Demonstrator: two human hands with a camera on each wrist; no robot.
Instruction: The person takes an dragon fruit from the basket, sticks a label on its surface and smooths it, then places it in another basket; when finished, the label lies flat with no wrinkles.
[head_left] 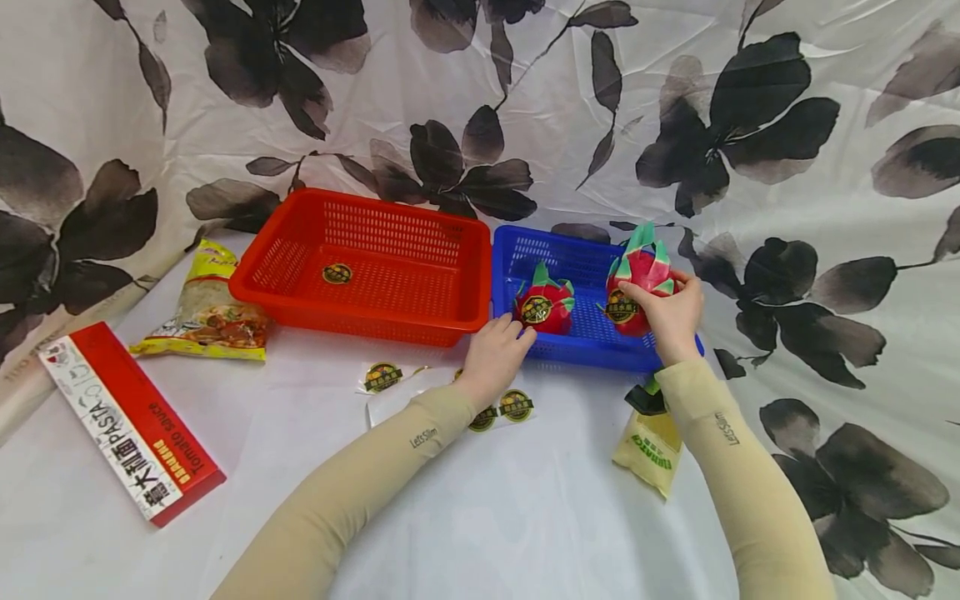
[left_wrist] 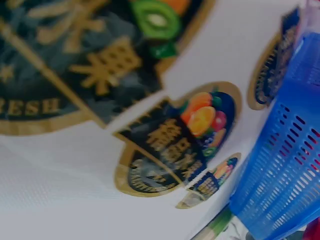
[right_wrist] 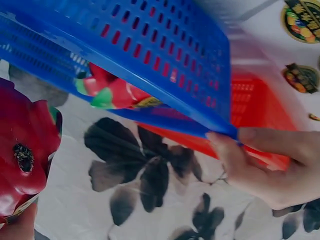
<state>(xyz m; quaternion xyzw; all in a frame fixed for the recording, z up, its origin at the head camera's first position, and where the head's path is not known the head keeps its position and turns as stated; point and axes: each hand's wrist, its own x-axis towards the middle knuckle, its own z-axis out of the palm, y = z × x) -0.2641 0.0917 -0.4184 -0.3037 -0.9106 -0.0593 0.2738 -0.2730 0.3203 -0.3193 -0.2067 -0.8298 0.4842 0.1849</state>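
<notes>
My right hand [head_left: 673,321] grips a pink dragon fruit [head_left: 651,273] with green leaf tips and a black-and-gold label, over the right part of the blue basket [head_left: 592,354]. In the right wrist view that fruit shows at the left edge, with a bit of hand below. My left hand [head_left: 495,358] pinches the basket's near rim at its left corner; thumb and fingers meet there in the right wrist view. Another labelled dragon fruit [head_left: 558,318] sits inside the basket, on the left side.
A red basket [head_left: 360,325] with one round label inside stands left of the blue one. Label sheets [head_left: 516,405] lie under my left forearm. A yellow-topped food bag [head_left: 217,312], a red-and-white pasta box [head_left: 131,425] and a cream packet [head_left: 651,450] lie around.
</notes>
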